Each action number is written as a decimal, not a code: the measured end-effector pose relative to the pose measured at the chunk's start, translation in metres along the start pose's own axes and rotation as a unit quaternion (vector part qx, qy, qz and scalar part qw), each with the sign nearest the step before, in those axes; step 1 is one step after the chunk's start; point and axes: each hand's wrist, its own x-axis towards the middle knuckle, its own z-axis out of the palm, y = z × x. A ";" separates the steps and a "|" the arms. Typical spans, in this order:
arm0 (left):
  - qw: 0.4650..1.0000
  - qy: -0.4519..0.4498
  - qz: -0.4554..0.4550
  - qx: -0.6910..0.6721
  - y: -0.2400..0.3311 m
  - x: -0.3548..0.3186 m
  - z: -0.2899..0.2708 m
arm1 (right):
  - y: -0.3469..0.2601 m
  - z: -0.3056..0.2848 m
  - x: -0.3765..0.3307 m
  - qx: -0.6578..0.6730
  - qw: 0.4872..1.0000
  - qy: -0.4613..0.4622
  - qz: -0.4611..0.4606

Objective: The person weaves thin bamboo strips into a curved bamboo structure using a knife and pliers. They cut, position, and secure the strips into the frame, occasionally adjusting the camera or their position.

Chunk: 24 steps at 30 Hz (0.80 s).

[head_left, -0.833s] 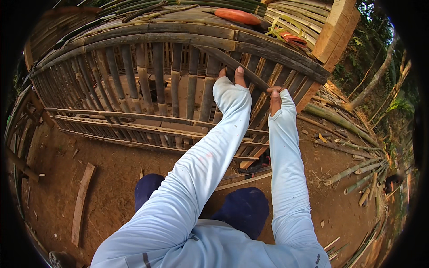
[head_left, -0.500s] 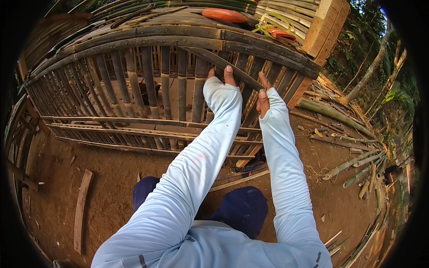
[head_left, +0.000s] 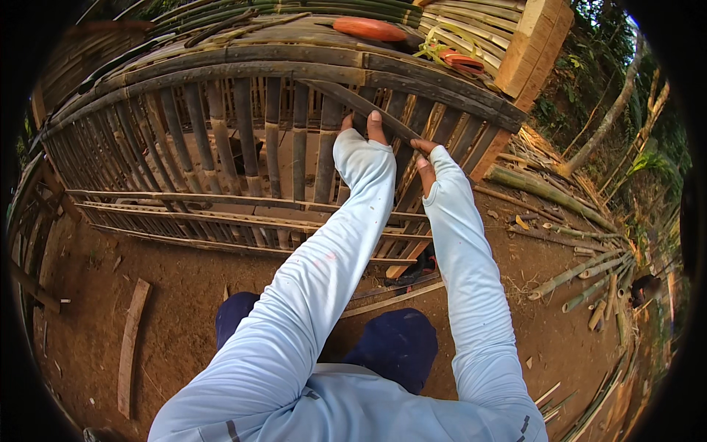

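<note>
Within both hands point(head_left: 375, 130) point(head_left: 425, 160), dark slat point(head_left: 352, 99)

Daylight falls soft and diffuse, sleeves point(head_left: 317, 276) bright, slats point(head_left: 243, 110) dim, top rail point(head_left: 221, 71) bowing under the fisheye, corners fading to black.

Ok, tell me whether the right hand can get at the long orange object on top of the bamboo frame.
Probably yes, if the right hand leaves the dark bamboo strip: the long orange object lies uncovered beyond the upper rails, though the distance is hard to judge.
</note>
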 end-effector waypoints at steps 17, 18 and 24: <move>0.998 -0.046 -0.038 -0.007 0.010 0.000 -0.011 | -0.022 0.040 0.048 0.180 0.982 0.020 0.054; 0.998 -0.043 -0.035 0.007 0.011 -0.001 -0.011 | -0.020 0.040 0.049 0.170 0.984 0.028 0.045; 0.995 -0.078 -0.046 -0.041 0.004 0.004 -0.014 | -0.025 0.041 0.044 0.124 0.991 0.052 0.017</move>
